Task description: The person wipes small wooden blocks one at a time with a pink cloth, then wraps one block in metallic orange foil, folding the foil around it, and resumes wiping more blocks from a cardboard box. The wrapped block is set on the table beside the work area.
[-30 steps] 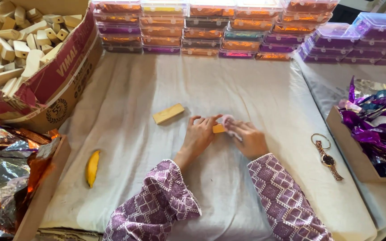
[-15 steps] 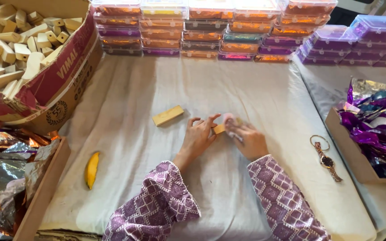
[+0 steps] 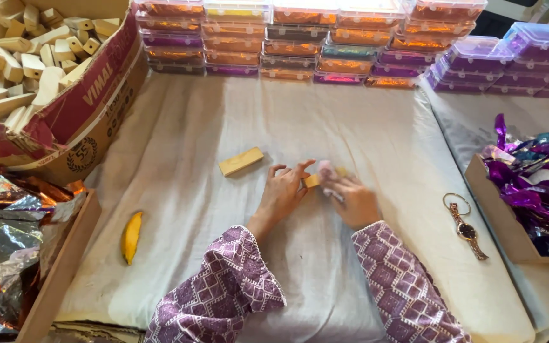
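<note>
- Wooden block (image 3: 313, 181), small and tan, lies near the middle of the worktop (image 3: 376, 127) on the pale cloth, caught between both hands and mostly hidden by them.
- Left hand (image 3: 282, 194) rests flat beside the block, fingers spread, with thumb and forefinger touching its near end.
- Right hand (image 3: 352, 200) covers the other end and presses a pale pink wrapper (image 3: 325, 170) against it; how tightly it grips I cannot tell, since the fingers hide the contact.
- Risk, as I judge it: the wrapper looks thin and crumpled, so it could tear or slide off a corner if the block turns under the fingers.
- The cloth could also bunch beneath the palms and let the block skid toward the far edge.
- A second wooden block (image 3: 241, 161) lies loose just left of the hands, close enough for the left sleeve to knock it.
- A wristwatch (image 3: 465, 226) lies toward the right edge, near the right elbow, and could be swept off.
- A yellow curved piece (image 3: 131, 236) lies near the left front corner, well apart.
- Stacked clear boxes (image 3: 300, 38) line the far edge.
- A cardboard carton of blocks (image 3: 39, 70) fills the far left corner.
- A tray of purple foil (image 3: 535, 190) sits at the right edge.
</note>
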